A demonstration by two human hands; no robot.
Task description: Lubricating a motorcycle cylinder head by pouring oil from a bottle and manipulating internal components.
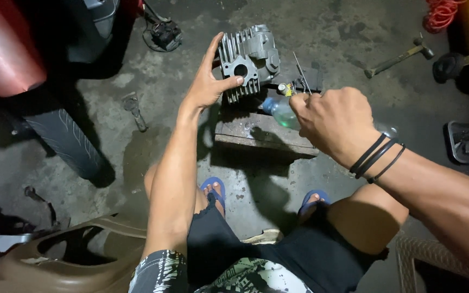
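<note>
A grey finned engine part (247, 61) is grasped by the left hand (208, 81) at twelve o'clock above a wooden block (256, 133). A clear bottle (281, 111) is gripped by the right hand (335, 122) at three o'clock of the block.

Bottle (281, 112) mostly hidden (behind right hand (336, 122)).

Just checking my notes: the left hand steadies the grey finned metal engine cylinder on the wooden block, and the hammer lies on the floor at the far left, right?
One detail is off. The head view shows the wooden-handled hammer on the concrete floor at the far right, not left. The left hand does steady the grey finned metal engine cylinder on the wooden block.
</note>
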